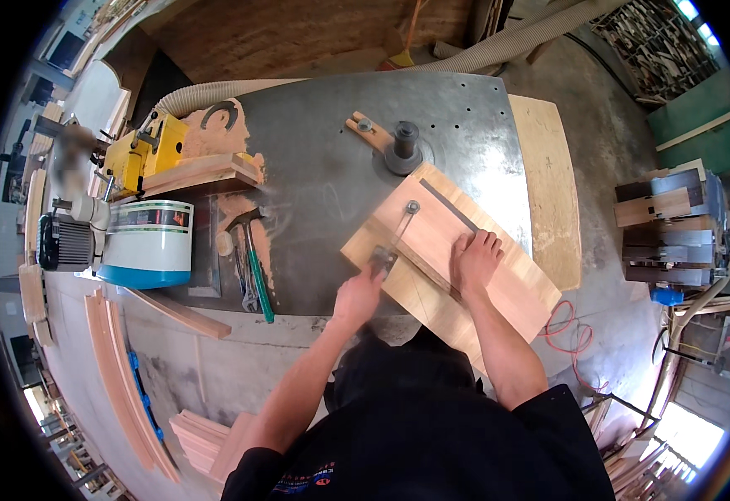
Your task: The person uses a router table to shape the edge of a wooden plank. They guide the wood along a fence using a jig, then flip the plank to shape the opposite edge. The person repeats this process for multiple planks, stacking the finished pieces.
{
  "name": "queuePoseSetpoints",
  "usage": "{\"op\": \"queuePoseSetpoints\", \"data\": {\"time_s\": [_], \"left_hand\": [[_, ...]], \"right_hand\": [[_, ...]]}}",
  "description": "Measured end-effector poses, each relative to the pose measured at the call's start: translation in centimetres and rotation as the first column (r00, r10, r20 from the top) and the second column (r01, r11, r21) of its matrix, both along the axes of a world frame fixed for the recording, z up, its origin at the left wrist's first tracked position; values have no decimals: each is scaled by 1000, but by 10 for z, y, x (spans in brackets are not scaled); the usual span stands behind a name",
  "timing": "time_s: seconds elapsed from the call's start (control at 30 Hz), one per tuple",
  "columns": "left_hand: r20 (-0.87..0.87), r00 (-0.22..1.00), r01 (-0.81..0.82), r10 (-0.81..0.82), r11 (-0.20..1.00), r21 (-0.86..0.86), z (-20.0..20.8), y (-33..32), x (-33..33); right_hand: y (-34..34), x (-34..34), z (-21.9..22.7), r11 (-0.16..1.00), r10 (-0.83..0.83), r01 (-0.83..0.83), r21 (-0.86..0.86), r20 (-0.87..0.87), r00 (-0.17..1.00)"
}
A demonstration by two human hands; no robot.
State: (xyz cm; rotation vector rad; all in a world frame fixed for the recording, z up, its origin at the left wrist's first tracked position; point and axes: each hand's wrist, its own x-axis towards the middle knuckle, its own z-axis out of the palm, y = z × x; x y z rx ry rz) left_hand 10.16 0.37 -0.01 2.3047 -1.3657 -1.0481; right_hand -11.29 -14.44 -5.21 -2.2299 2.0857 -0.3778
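A pinkish wooden board (419, 230) lies on a wider pale wood panel (515, 259) at the near edge of a steel machine table (315, 159). A bolt (413, 206) with a thin metal rod stands on the board. My left hand (358, 296) is closed on a grey metal piece, blurred (383, 259), at the board's near-left end. With fingers curled, my right hand (477, 260) grips the board beside a dark strip (461, 215) set along it. Just beyond the panel rises a dark round spindle (404, 150).
A hammer (252, 250) and wrenches (244, 280) lie in sawdust on the left, near a yellow machine unit (152, 150) and a white-and-blue housing (148, 242). Ribbed hose (523, 42) runs behind the table. Stacked wood pieces (665, 225) stand at right; a red cord (569, 338) lies on the floor.
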Motion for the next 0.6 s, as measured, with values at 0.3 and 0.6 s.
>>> {"op": "queuePoseSetpoints", "data": {"time_s": [0.3,0.6], "left_hand": [[-39,996,79,-79,997,-8,-5,-25,15],[-41,988,147,-148,989,-34,-15,-41,25]], "right_hand": [[-15,7,-2,996,-83,84,11,-48,995],[-24,10,-8,993,-81,75,-92,-67,994]]}}
